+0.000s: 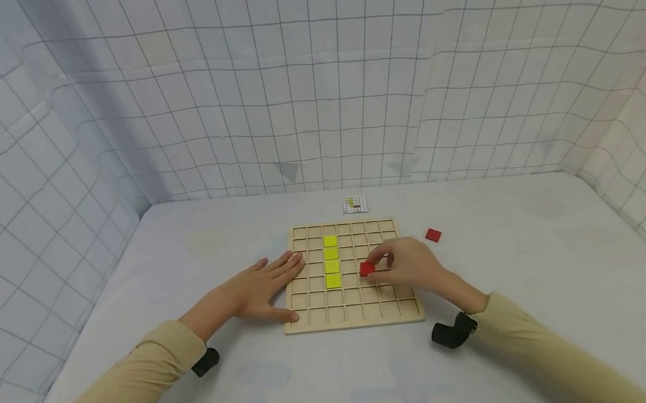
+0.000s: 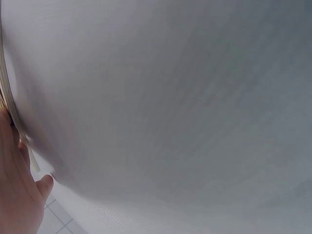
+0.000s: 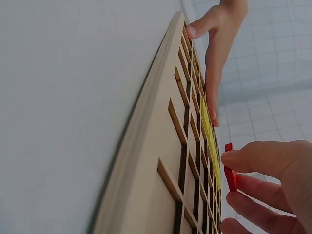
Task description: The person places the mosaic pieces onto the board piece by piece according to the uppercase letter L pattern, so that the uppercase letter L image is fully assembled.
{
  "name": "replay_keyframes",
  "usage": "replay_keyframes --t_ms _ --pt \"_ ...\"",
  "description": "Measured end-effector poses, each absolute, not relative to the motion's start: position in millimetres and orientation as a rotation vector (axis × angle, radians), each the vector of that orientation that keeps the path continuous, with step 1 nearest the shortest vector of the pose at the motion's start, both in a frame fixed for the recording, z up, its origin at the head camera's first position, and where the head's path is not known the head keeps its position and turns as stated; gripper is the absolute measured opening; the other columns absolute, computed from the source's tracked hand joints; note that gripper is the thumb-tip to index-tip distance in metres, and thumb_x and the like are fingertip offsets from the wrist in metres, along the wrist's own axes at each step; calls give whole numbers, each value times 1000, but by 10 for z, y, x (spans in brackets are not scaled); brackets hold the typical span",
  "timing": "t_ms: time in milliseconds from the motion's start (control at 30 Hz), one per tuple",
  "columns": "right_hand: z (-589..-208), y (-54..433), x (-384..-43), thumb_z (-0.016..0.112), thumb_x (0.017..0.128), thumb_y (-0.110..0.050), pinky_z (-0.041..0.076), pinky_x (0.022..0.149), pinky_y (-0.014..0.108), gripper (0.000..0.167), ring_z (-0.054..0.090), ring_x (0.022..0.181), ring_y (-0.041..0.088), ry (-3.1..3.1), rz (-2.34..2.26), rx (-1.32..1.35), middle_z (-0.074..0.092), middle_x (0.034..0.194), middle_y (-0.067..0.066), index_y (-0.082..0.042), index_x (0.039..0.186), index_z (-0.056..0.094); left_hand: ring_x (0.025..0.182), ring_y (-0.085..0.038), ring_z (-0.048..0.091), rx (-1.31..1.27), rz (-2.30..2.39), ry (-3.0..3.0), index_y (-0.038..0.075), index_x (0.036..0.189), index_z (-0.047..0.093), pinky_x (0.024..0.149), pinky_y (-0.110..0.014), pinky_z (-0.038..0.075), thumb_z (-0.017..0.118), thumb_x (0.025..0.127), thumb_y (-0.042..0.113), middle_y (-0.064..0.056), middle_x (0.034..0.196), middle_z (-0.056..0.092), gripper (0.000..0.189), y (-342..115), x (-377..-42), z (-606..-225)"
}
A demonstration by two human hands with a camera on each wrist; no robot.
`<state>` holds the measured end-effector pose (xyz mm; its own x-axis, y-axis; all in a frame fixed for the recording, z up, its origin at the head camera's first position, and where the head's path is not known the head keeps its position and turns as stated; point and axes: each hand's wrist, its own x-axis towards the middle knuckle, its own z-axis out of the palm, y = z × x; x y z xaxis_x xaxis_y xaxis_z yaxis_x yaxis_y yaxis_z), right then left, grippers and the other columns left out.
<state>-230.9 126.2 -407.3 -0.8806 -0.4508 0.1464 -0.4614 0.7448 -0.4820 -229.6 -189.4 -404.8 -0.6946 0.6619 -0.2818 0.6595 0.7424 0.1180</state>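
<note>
A wooden grid board (image 1: 317, 317) lies flat on the table, with a column of several yellow square tiles (image 1: 332, 265) set in its cells. My right hand (image 1: 410, 263) pinches a red square tile (image 1: 366, 269) between thumb and fingers over the board, right of the yellow column. In the right wrist view the red tile (image 3: 230, 168) is held on edge, apart from the grid. My left hand (image 1: 262, 289) rests with straight fingers on the board's left edge. In the left wrist view only part of the left hand (image 2: 19, 185) shows at the lower left.
Another red tile (image 1: 433, 235) lies on the table right of the board. Behind the board is a small card (image 1: 354, 204) printed with a coloured grid pattern. Hanging white sheets with dark grid lines (image 1: 301, 76) enclose the table at the back and sides.
</note>
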Motion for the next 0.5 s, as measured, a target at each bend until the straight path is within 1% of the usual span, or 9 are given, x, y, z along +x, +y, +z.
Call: replay_keyframes --t_ms 100,300,500 --pt "-4087 1175 -2326 81 76 -33 40 52 18 29 52 63 5 -2939 831 789 73 86 -5 -14 98 76 151 -26 5 1024 11 2638 12 156 9 119 -56 11 49 86 70 -7 164 4 99 -1891 -2293 -4046" --pt "-4124 1054 -2350 79 77 -32 38 49 18 25 50 57 4 -2953 840 840 72 81 -6 -15 95 77 151 -26 5 1011 12 2637 12 156 9 119 -56 11 49 86 70 -6 164 3 100 -1884 -2284 -4036" --pt "-4154 997 -2367 80 77 -31 40 49 20 23 52 58 5 -2988 839 840 72 81 -8 -16 95 77 151 -26 5 1014 14 2640 13 156 9 119 -56 11 49 85 71 -6 164 4 100 -1886 -2292 -4050"
